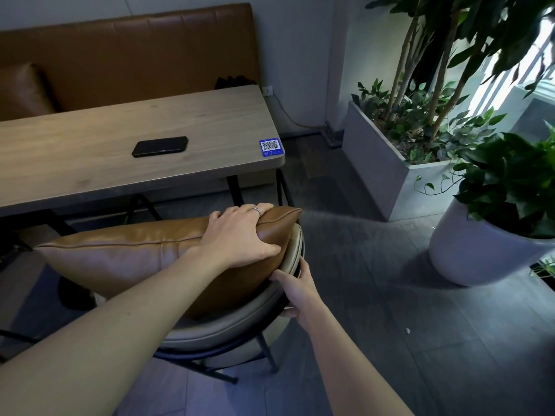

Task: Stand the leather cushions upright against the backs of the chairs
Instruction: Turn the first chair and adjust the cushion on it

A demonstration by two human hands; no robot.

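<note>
A tan leather cushion point(126, 256) stands on edge on a beige padded chair point(228, 325), leaning against the chair's curved back. My left hand point(240, 235) grips the cushion's upper right corner, fingers over the top seam. My right hand point(295, 291) holds the rim of the chair's back just below that corner, thumb on the inside and fingers behind it. A second brown cushion point(22, 91) leans on the brown leather bench point(135, 46) behind the table at the far left.
A wooden table point(90, 163) stands in front of the chair with a black phone point(160, 146) and a blue QR sticker point(271, 147) on it. To the right are a grey planter box point(378, 163) and a white plant pot point(468, 250) on the tiled floor.
</note>
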